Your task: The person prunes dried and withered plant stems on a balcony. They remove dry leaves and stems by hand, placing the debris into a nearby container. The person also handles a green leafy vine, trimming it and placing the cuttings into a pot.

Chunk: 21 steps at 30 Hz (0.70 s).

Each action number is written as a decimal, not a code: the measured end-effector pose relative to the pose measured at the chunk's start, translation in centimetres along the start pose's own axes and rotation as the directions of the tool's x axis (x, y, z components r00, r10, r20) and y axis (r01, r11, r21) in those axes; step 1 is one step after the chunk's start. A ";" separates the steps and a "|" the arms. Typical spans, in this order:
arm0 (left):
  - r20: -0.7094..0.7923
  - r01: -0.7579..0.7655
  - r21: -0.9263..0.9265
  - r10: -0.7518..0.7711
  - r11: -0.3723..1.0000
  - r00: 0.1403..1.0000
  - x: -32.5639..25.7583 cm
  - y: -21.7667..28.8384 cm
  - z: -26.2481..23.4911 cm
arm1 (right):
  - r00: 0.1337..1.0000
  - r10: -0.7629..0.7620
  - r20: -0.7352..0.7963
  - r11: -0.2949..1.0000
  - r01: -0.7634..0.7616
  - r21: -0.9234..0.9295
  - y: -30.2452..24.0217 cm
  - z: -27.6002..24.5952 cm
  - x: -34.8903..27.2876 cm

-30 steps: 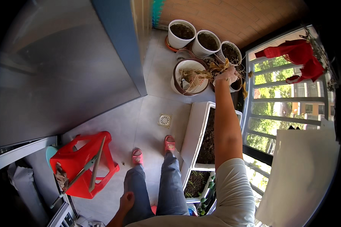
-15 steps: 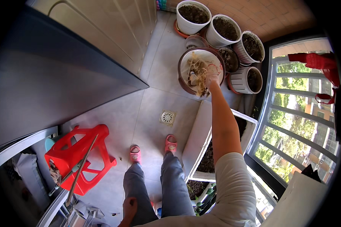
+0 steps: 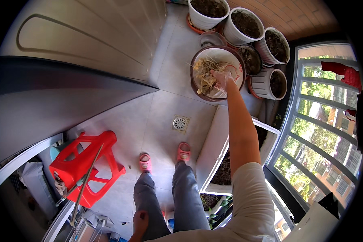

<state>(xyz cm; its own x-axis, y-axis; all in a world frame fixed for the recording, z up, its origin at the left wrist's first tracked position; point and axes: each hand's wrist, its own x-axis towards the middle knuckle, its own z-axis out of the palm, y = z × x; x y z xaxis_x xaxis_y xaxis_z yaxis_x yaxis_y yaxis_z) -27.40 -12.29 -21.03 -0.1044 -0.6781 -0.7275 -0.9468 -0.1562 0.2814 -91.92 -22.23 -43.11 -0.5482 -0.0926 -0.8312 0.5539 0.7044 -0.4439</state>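
My right hand (image 3: 222, 80), in a thin clear plastic glove, reaches into a round brown-rimmed basin (image 3: 197, 88) with a pale inside. Its fingers are closed about a clump of dry plant stalks (image 3: 206, 80), which partly hides them. The straw-coloured stalks lie heaped on the basin's left side, and a few thin ends poke past the rim. Red markings show on the basin's right inner side. My left hand (image 3: 140, 222) rests on my left thigh, curled closed, with nothing visible in it.
White pots of soil (image 3: 246, 27) stand behind and right of the basin, with a dark pot (image 3: 250, 60) between. A long white planter box (image 3: 210, 145) lies nearer, beside a barred window (image 3: 310, 133). A red stool (image 3: 86, 169) with a stick (image 3: 84, 187) stands left; a floor drain (image 3: 180, 123) lies mid-floor.
My right hand has shifted slightly up and left within the basin. The stalks that hung over the near rim now lie gathered inside. A small pale object among them is no longer visible.
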 end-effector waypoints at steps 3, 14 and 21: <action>0.015 -0.046 0.026 0.045 0.999 0.999 0.6 -0.1 -0.3 | 0.912 -0.329 -0.245 0.811 0.140 -0.568 1.1 -1.9 1.8; 0.013 -0.020 0.030 0.019 0.999 1.000 1.1 -0.7 -0.4 | 0.758 -0.643 -0.108 0.431 0.241 -0.870 3.8 1.6 4.3; -0.057 -0.117 0.082 0.122 0.990 0.991 2.5 -0.6 0.1 | 0.833 -0.544 -0.105 0.520 0.236 -0.821 5.0 4.8 6.6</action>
<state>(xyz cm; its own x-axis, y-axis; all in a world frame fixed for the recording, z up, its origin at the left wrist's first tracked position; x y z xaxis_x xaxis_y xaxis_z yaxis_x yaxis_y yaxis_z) -27.10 -13.84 -23.07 -0.2018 -0.7318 -0.6509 -0.9498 -0.0161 0.3125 -89.79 -22.66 -52.44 -0.8234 -0.3864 -0.4155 -0.3557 0.9221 -0.1526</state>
